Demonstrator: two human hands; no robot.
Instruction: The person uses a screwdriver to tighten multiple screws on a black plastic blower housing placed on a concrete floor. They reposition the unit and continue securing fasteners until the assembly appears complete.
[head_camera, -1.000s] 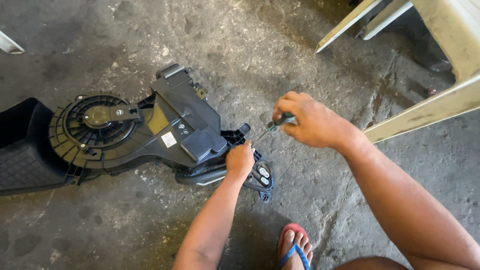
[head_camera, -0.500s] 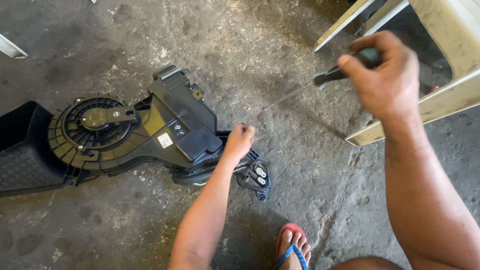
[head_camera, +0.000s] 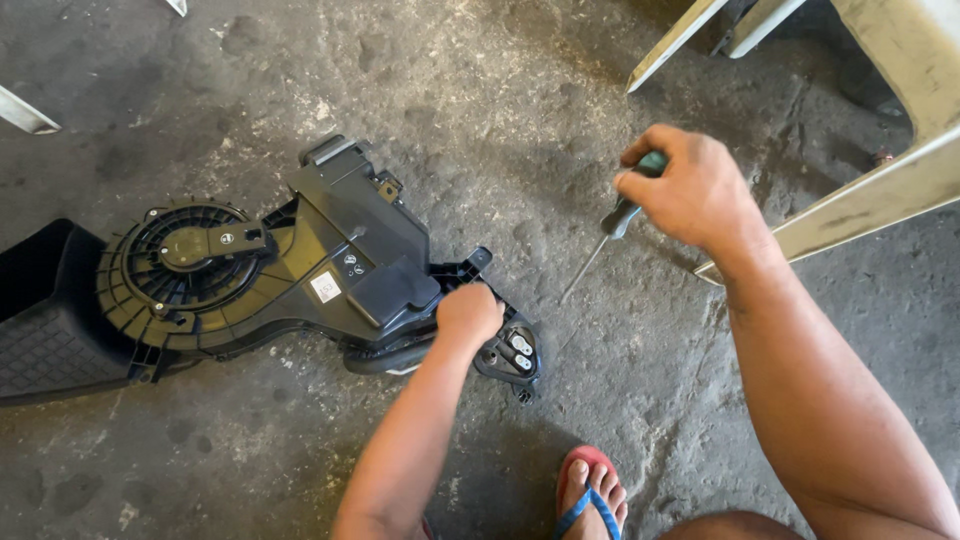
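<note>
A black plastic blower housing (head_camera: 250, 275) with a round fan cage lies on the concrete floor. My left hand (head_camera: 468, 312) is closed on the housing's right end, beside a small black bracket with metal contacts (head_camera: 510, 350). Up and to the right, my right hand (head_camera: 690, 190) grips a screwdriver (head_camera: 605, 240) by its green and black handle. Its thin shaft points down-left with the tip clear of the housing, over bare floor.
Pale metal frame legs (head_camera: 860, 200) slant across the upper right corner. My foot in a red and blue sandal (head_camera: 590, 495) rests at the bottom centre. A metal strip (head_camera: 25, 110) lies at the far left edge. The concrete is cracked and stained.
My right hand lifted the screwdriver away from the housing up to the right, then came partway back down. My left hand stayed on the housing's right end.
</note>
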